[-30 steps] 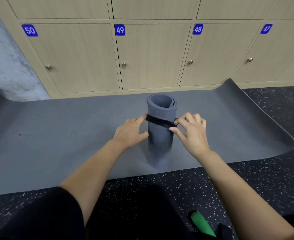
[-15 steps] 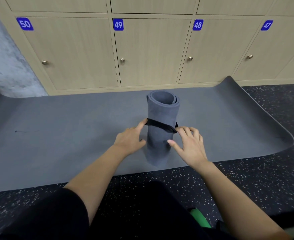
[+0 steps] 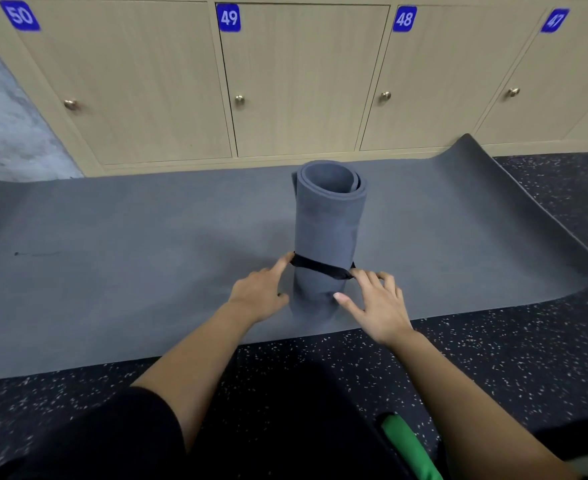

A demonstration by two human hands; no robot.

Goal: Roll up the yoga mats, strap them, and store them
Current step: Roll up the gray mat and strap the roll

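While the left hand (image 3: 257, 293) and right hand (image 3: 379, 304) press straight fingers on the black strap (image 3: 320, 268) round the rolled mat (image 3: 327, 220), an unrolled mat (image 3: 140, 258) lies beneath, lockers (image 3: 303, 81) beyond.

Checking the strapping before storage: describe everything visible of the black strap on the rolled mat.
The black strap is a narrow flat band, fabric by its look, wrapped round the lower part of the upright rolled grey mat. It sits slanted, lower on the right side. The left hand touches its left end with a straight forefinger; the right hand meets its right end with its fingertips. Its back and any fastening are hidden.
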